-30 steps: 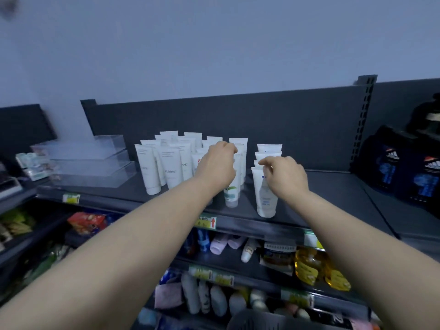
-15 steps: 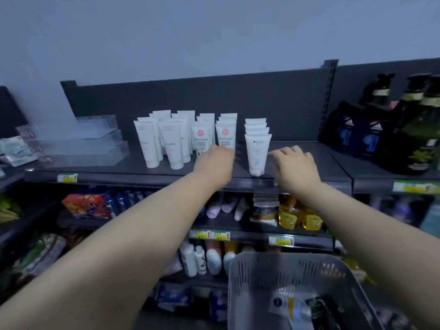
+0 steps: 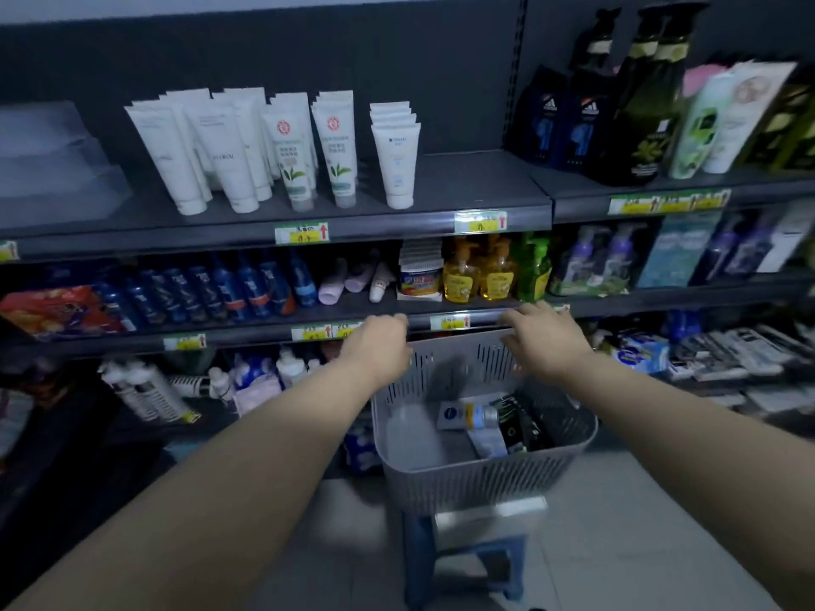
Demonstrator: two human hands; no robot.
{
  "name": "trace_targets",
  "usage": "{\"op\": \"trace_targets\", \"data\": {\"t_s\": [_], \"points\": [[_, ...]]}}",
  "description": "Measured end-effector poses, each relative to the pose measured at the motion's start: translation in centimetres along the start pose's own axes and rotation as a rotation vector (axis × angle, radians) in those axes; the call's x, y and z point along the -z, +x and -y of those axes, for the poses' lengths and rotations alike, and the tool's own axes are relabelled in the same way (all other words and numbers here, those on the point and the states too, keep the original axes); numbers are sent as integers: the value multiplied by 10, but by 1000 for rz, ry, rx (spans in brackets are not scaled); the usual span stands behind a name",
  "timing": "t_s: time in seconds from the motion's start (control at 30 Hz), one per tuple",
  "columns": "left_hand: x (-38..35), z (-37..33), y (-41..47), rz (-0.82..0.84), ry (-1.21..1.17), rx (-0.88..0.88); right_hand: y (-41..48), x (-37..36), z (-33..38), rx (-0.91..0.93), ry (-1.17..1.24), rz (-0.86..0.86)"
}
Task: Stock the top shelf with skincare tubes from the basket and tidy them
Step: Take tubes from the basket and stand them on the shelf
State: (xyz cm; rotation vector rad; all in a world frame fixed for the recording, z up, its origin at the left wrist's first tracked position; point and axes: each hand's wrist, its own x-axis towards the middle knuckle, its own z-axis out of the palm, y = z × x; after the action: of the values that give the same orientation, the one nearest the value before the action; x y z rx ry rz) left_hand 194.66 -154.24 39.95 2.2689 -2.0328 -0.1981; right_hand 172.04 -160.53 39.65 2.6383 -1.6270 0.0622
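Note:
White skincare tubes (image 3: 247,147) stand upright in neat rows on the top shelf (image 3: 467,183), cap down. Below, a grey slotted basket (image 3: 476,478) rests on a blue stool (image 3: 467,562). Inside it lie a white tube (image 3: 465,417) with a blue logo, another white tube and some dark tubes (image 3: 520,427). My left hand (image 3: 379,346) hovers over the basket's left rim with fingers loosely curled, holding nothing. My right hand (image 3: 544,341) hangs above the far right rim, fingers relaxed and spread, also empty.
Clear plastic trays (image 3: 53,169) sit at the top shelf's left end. Dark bottles and green tubes (image 3: 639,108) fill the neighbouring shelf to the right. The middle shelf (image 3: 247,328) holds blue bottles, orange soap bottles and fallen tubes. Pale floor tiles (image 3: 639,522) lie beside the stool.
Both hands have left the tubes on the top shelf and dropped down to the basket. My view has tilted downward, bringing the basket and stool into sight.

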Motion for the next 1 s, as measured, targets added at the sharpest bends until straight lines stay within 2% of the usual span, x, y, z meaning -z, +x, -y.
{"op": "trace_targets", "data": {"t_s": [0.33, 0.57, 0.7, 0.8, 1.0], "points": [[-78, -31, 47, 239, -71, 120, 23, -70, -47, 65, 66, 170], [-147, -54, 87, 399, -126, 277, 82, -130, -79, 313, 25, 372], [-181, -61, 97, 527, -213, 423, 112, -162, -85, 454, 0, 469], [-198, -62, 87, 544, -246, 537, 126, -183, -75, 519, 11, 545], [-225, -45, 70, 522, -310, 576, 136, -229, -46, 539, 15, 749]]}}
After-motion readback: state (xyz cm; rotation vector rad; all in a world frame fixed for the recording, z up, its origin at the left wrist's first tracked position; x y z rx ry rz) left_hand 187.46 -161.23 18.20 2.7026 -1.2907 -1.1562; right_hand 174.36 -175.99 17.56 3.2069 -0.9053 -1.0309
